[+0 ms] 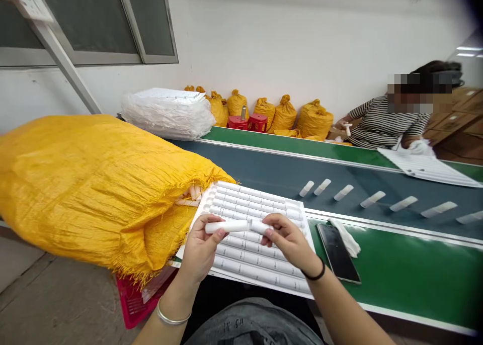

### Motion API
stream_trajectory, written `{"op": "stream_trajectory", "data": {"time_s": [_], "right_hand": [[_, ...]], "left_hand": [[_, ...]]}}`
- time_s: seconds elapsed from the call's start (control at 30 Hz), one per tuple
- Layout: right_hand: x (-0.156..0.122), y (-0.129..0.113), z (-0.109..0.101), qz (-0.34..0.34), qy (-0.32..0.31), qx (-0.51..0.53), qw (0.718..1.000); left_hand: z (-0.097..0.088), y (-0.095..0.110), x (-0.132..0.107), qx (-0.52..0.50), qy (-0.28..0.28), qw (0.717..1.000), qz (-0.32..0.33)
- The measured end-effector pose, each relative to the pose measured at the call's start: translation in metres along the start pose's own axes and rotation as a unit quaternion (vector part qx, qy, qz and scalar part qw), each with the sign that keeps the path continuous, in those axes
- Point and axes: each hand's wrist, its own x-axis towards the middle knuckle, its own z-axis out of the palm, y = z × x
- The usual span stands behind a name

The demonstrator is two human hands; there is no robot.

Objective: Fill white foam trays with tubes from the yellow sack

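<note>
In my left hand (202,242) is one end of a slim white plastic tube (228,226), held nearly level between thumb and fingers. My right hand (285,234) pinches a short white piece (260,226) at the tube's other end. Whether that piece is a label or a cap I cannot tell. Below both hands lies a white sheet (260,269) printed with rows of small dark marks, partly hidden by my fingers. Left of it, a large yellow woven sack (94,184) lies with its mouth towards the sheet, and white tubes (194,193) show inside.
Several white tubes (343,192) stand spaced along the dark conveyor belt (264,169). A phone (337,252) and white cloth (346,238) lie on the green ledge. Across the belt, a co-worker (392,118) holds a tube near another sheet (430,166). A plastic-wrapped bundle (169,116) stands behind the sack.
</note>
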Motion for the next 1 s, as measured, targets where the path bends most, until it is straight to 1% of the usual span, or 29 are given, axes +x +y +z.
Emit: {"op": "stream_trajectory", "data": {"time_s": [0.03,0.07,0.1,0.17,0.23,0.3,0.37,0.43,0.5,0.6,0.7,0.77,0.87,0.93,1.0], "right_hand": [[0.000,-0.006,0.011,-0.013,0.002,0.030,0.999],[0.002,-0.011,0.017,-0.027,0.009,0.039,0.999],[0.004,-0.016,0.020,-0.044,0.019,0.031,0.998],[0.011,-0.027,0.018,-0.087,0.028,-0.026,0.995],[0.016,-0.037,0.012,-0.146,-0.002,-0.111,0.983],[0.019,-0.045,0.009,-0.205,-0.051,-0.183,0.960],[0.021,-0.051,0.011,-0.237,-0.085,-0.229,0.940],[0.022,-0.052,0.014,-0.236,-0.088,-0.258,0.933],[0.024,-0.050,0.018,-0.210,-0.082,-0.277,0.934],[0.027,-0.043,0.022,-0.173,-0.083,-0.287,0.939],[0.029,-0.037,0.026,-0.160,-0.087,-0.275,0.944],[0.027,-0.033,0.027,-0.161,-0.087,-0.264,0.947],[0.022,-0.028,0.024,-0.172,-0.092,-0.254,0.947],[0.016,-0.022,0.020,-0.173,-0.105,-0.262,0.944],[0.011,-0.013,0.016,-0.178,-0.128,-0.290,0.932]], "left_hand": [[0.000,0.003,-0.002,0.021,-0.001,1.000,-0.004],[-0.001,0.007,-0.003,0.048,-0.001,0.999,-0.005],[-0.003,0.011,-0.004,0.080,-0.003,0.997,-0.006],[-0.008,0.022,-0.005,0.145,-0.018,0.989,-0.012],[-0.012,0.031,-0.006,0.194,-0.044,0.980,-0.026],[-0.015,0.037,-0.006,0.221,-0.071,0.972,-0.037],[-0.017,0.039,-0.005,0.237,-0.101,0.965,-0.047],[-0.017,0.038,-0.004,0.252,-0.141,0.956,-0.057],[-0.017,0.039,-0.002,0.278,-0.169,0.944,-0.044],[-0.016,0.043,0.000,0.334,-0.186,0.924,0.013],[-0.016,0.046,-0.001,0.378,-0.194,0.903,0.062],[-0.018,0.044,-0.003,0.382,-0.180,0.903,0.074],[-0.020,0.032,-0.007,0.354,-0.156,0.920,0.063],[-0.018,0.023,-0.011,0.348,-0.160,0.923,0.049],[-0.014,0.013,-0.016,0.363,-0.166,0.916,0.039]]}}
